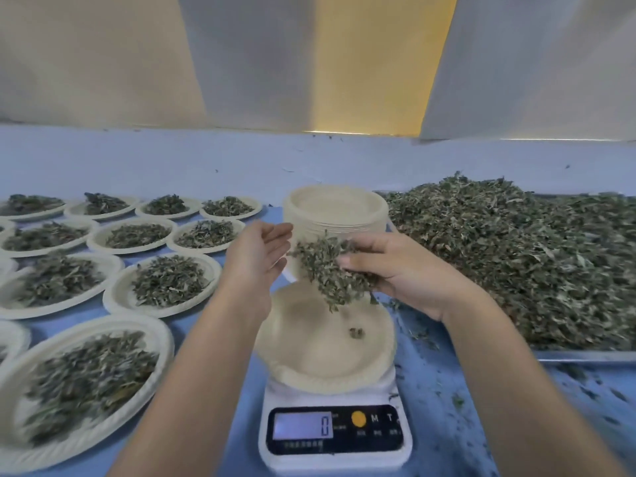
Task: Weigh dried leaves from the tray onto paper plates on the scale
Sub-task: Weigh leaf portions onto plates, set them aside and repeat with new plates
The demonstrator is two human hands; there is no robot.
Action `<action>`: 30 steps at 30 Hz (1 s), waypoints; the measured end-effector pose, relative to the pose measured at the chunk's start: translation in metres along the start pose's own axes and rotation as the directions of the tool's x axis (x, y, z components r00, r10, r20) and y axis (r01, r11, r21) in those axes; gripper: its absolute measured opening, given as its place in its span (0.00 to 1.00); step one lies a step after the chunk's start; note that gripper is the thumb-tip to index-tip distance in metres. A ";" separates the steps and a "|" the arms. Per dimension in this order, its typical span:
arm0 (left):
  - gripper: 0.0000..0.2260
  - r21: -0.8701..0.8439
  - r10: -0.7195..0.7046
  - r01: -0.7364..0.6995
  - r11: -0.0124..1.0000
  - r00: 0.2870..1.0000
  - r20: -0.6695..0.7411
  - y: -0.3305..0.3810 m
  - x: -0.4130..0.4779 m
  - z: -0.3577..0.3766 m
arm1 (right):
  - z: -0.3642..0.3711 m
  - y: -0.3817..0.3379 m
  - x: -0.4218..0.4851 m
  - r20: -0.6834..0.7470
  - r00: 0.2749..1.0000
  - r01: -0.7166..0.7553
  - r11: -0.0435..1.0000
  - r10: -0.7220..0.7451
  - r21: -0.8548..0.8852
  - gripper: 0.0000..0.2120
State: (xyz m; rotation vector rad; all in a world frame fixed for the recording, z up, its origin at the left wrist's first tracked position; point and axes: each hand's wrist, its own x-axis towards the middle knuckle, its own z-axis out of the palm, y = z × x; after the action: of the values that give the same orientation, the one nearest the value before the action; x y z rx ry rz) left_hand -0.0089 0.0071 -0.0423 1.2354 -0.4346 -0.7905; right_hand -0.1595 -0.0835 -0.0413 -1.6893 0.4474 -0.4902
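A clump of dried leaves [330, 270] sat in the right hand [395, 270], held above the far edge of the paper plate [327, 342] on the scale [335, 432]. The hand was cupped with its palm turned inward, the fingers curled under the clump and the thumb pressed on top; loose bits trailed from the lower edge of the clump toward the plate. The left hand [256, 256] stood just beside the clump with its palm facing it, fingers straight and loosely spread, gripping nothing; whether its fingertips touched the leaves could not be told. The plate was bare except for 1 small bit of leaf near its middle. The display [303, 425] on the front of the scale read 0.

Behind the hands stood a stack of plates [335, 208], all unfilled. To the right lay the metal tray [585, 356], carrying a broad heap of leaves [516, 256] that reached nearly to its rim. To the left, filled plates [168, 280] lay in rows, each with a mound of leaves. Everything rested on a blue cover [220, 390], with leaf crumbs [426, 339] scattered between the scale and the tray.
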 end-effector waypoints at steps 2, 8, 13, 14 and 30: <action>0.14 0.040 0.007 -0.006 0.999 1.000 -0.015 -0.003 0.003 -0.004 | 0.009 -0.003 0.002 0.011 1.000 0.018 0.925 -0.015 -0.380 0.10; 0.13 0.035 0.026 -0.024 0.999 0.999 -0.041 -0.006 0.009 -0.004 | 0.025 -0.005 0.001 0.093 0.989 -0.004 0.659 0.112 -0.752 0.14; 0.12 -0.012 0.000 0.000 1.000 1.000 -0.027 -0.008 0.010 -0.005 | 0.029 -0.005 -0.002 0.129 0.966 -0.062 0.682 0.225 -0.728 0.16; 0.12 -0.015 0.003 -0.004 1.000 1.000 -0.026 -0.008 0.011 -0.005 | 0.030 -0.005 -0.003 0.131 0.969 -0.062 0.715 0.211 -0.696 0.16; 0.14 -0.151 -0.060 0.068 0.986 0.996 0.061 -0.005 0.004 0.009 | 0.025 -0.005 0.001 -0.252 0.964 0.126 0.976 -0.079 0.175 0.15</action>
State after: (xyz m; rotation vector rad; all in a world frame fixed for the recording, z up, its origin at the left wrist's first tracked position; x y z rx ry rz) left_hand -0.0137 -0.0026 -0.0448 1.0904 -0.3735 -0.8987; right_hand -0.1448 -0.0627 -0.0396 -1.4783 0.4763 -0.7987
